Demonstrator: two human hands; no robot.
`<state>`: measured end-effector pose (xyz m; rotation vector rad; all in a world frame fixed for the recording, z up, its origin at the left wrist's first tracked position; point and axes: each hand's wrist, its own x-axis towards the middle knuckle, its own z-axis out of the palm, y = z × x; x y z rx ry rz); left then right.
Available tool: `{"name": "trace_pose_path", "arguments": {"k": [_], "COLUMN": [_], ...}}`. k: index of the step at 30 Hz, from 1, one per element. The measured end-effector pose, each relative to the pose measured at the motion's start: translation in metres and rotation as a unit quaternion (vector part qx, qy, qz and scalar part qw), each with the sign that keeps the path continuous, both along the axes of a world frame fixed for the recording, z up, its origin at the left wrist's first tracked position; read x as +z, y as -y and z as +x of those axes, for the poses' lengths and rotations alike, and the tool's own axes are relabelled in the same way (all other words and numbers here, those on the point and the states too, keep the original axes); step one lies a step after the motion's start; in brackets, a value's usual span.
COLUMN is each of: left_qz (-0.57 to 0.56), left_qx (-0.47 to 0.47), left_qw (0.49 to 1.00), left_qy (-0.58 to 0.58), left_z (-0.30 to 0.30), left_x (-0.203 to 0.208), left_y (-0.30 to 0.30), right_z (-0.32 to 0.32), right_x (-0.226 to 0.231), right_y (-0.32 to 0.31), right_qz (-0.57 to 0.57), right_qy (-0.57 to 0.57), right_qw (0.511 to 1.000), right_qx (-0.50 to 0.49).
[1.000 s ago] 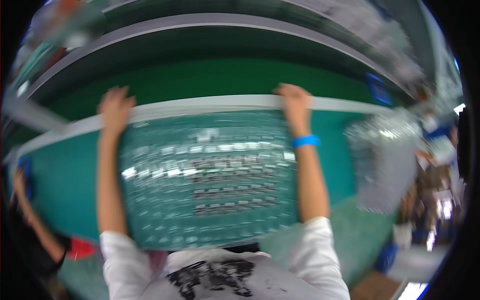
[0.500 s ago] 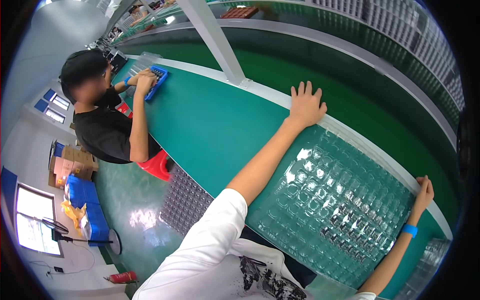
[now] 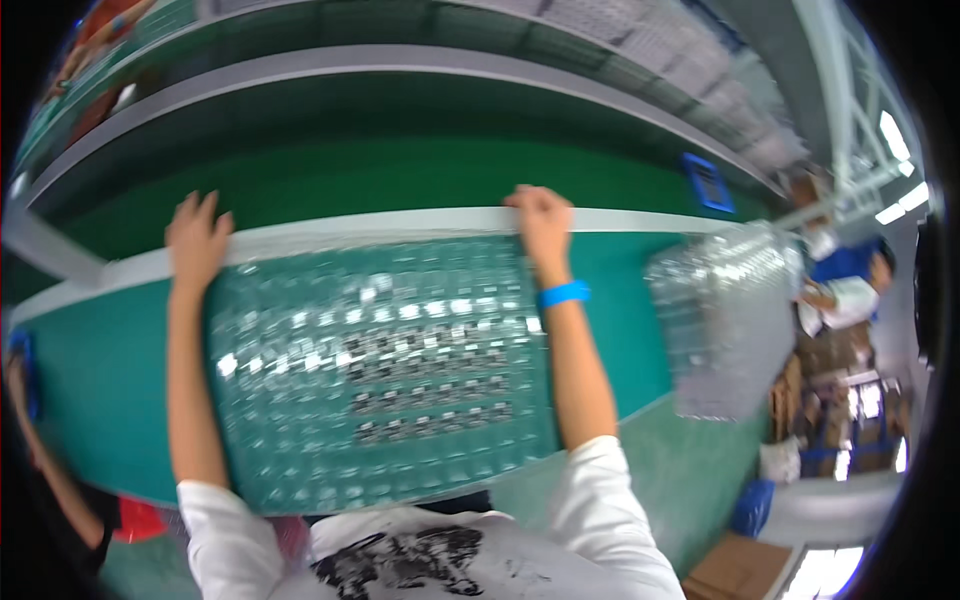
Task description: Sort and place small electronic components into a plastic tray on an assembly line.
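A large clear plastic blister tray [image 3: 290,440] lies on the green bench top in front of me, with several rows of small dark parts [image 3: 430,400] in its pockets, right of its middle. My left hand [image 3: 198,240] is at the tray's far left corner, over the white rail [image 3: 380,222], with its fingers spread. My right hand [image 3: 545,225] is at the far right corner on the same rail. Its fingers are curled in, and whatever they may hold is hidden. A blue band [image 3: 565,293] circles my right wrist.
A stack of clear blister trays [image 3: 720,330] sits to the right. Beyond the rail runs a green conveyor belt [image 3: 400,170], carrying a blue tray [image 3: 708,183] of dark parts. A co-worker's arm [image 3: 60,480] reaches a blue tray [image 3: 28,370] at far left. Another person [image 3: 850,300] is at right.
My view has swung to the right, so the tray now lies square before me and the tray stack shows fully. Both hands remain at the tray's far corners.
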<state>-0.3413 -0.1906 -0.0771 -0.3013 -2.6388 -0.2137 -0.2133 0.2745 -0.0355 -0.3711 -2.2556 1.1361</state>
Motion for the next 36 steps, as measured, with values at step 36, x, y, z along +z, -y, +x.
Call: {"name": "trace_pose_path", "arguments": {"k": [36], "left_qz": [0.052], "left_qx": [0.040], "left_qw": [0.995], "left_qy": [0.069], "left_z": [0.016], "left_x": [0.020], "left_y": [-0.030], "right_z": [-0.002], "right_x": [-0.012], "right_y": [-0.027], "right_qz": [-0.011], "right_qy": [-0.012], "right_qw": [0.997], "right_qx": [0.076]}}
